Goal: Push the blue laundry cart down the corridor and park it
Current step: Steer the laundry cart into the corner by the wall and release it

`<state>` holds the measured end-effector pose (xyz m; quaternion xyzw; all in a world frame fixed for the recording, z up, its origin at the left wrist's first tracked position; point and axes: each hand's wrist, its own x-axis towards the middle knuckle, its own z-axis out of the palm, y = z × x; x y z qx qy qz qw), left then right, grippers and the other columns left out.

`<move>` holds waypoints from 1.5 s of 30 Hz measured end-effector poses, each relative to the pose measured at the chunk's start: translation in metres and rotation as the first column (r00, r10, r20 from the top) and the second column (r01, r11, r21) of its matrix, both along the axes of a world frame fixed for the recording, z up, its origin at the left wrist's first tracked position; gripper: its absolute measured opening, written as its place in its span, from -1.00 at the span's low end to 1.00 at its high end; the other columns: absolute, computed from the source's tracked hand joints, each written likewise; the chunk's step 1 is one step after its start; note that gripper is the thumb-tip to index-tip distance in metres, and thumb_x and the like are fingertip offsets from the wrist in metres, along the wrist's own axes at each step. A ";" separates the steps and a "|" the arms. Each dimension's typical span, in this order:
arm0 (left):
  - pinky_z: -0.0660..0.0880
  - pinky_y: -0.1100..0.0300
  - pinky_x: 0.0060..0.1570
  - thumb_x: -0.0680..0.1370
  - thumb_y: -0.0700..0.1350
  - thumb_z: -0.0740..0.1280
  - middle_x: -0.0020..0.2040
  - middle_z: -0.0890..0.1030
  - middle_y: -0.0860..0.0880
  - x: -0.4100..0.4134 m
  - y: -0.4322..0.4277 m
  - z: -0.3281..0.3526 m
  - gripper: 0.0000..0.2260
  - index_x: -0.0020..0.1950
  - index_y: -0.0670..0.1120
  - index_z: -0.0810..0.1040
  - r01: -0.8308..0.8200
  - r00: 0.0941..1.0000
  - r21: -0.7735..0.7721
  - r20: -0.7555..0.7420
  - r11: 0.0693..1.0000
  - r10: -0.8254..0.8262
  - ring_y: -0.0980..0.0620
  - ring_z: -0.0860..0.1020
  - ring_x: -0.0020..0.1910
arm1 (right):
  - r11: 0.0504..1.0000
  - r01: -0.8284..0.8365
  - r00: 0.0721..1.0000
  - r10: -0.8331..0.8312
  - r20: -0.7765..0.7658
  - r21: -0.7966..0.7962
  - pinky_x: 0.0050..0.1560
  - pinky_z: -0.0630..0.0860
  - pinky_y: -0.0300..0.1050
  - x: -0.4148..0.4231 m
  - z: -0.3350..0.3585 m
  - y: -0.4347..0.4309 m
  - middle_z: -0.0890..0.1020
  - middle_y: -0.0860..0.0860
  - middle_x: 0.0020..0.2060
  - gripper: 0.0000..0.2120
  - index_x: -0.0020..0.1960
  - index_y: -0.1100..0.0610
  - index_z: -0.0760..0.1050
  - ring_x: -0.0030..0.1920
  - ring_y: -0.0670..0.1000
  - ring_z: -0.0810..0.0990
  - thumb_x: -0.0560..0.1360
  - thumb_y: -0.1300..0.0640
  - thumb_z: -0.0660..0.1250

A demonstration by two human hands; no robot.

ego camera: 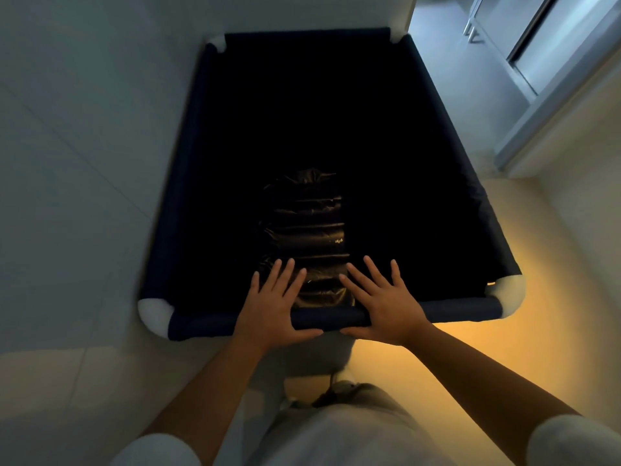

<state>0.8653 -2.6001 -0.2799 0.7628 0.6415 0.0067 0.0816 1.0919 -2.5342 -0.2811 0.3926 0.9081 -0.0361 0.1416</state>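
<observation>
The blue laundry cart (188,163) fills the middle of the head view, a dark fabric bin with white corner pieces. Its far end stands against a white wall. A dark shiny bag (305,227) lies inside, near my side. My left hand (272,304) rests flat on the near rim, fingers spread, thumb under the bar. My right hand (383,304) lies on the same rim just to the right, fingers also spread and pointing into the bin. Neither hand curls around the bar.
A white wall (84,129) runs close along the cart's left side and across its far end. On the right, a metal-framed sliding door (551,79) stands beyond a strip of pale tiled floor (504,348). Warm light falls on the floor at the right.
</observation>
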 end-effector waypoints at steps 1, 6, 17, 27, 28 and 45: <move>0.13 -0.30 0.30 0.30 0.49 0.15 0.47 0.23 -0.15 -0.002 -0.001 0.000 -0.08 0.47 -0.09 0.21 -0.002 1.000 -0.001 -0.007 1.000 0.002 -0.21 0.17 0.44 | 1.000 0.000 1.000 0.000 -0.009 -0.002 0.27 -0.58 0.23 -0.002 0.000 -0.002 -0.11 0.01 0.52 -0.14 0.47 -0.06 -0.28 0.43 0.17 -0.38 0.38 -0.49 -0.06; 0.02 -0.25 0.36 0.29 0.51 0.12 0.51 0.12 -0.10 -0.009 -0.004 0.000 -0.06 0.49 -0.05 0.11 -0.019 1.000 -0.018 0.003 1.000 0.019 -0.16 0.02 0.47 | 1.000 0.003 1.000 -0.003 -0.030 -0.011 0.30 -0.51 0.24 -0.006 0.001 -0.004 -0.14 0.03 0.52 -0.11 0.51 -0.04 -0.22 0.47 0.18 -0.33 0.36 -0.50 -0.09; -0.20 -0.09 0.42 0.34 0.49 0.07 0.54 -0.10 -0.06 -0.008 -0.004 -0.005 -0.09 0.51 -0.01 -0.08 -0.006 0.999 -0.083 -0.046 0.997 0.003 -0.07 -0.16 0.50 | 1.000 0.009 1.000 -0.009 -0.022 0.007 0.33 -0.46 0.26 -0.007 -0.002 -0.005 -0.10 0.03 0.53 -0.10 0.51 -0.03 -0.20 0.45 0.16 -0.35 0.33 -0.52 -0.18; 0.17 -0.25 0.32 0.32 0.37 0.32 0.44 0.29 -0.19 -0.002 -0.007 0.007 -0.14 0.42 -0.17 0.31 0.015 1.000 0.027 -0.004 1.000 -0.015 -0.23 0.23 0.42 | 1.000 -0.013 0.998 0.014 -0.057 0.010 0.32 -0.48 0.24 -0.005 -0.001 -0.006 -0.15 0.03 0.53 -0.13 0.50 -0.03 -0.24 0.44 0.15 -0.38 0.39 -0.48 -0.08; 0.19 -0.26 0.30 0.32 0.37 0.33 0.43 0.31 -0.20 -0.001 -0.007 0.006 -0.14 0.41 -0.18 0.32 0.016 1.000 0.038 -0.005 0.999 -0.016 -0.24 0.25 0.41 | 1.000 -0.016 0.998 0.016 -0.061 0.009 0.32 -0.49 0.24 -0.005 -0.002 -0.006 -0.15 0.03 0.53 -0.13 0.50 -0.03 -0.24 0.44 0.16 -0.38 0.39 -0.48 -0.08; 0.29 -0.26 0.24 0.33 0.39 0.29 0.41 0.33 -0.20 -0.004 -0.020 0.002 -0.16 0.41 -0.16 0.32 -0.021 0.999 0.097 0.027 0.995 0.018 -0.23 0.29 0.38 | 0.994 0.104 0.990 -0.100 -0.101 0.033 0.34 -0.41 0.28 -0.022 -0.009 -0.021 -0.19 0.04 0.51 -0.12 0.45 -0.08 -0.35 0.44 0.16 -0.38 0.36 -0.50 -0.07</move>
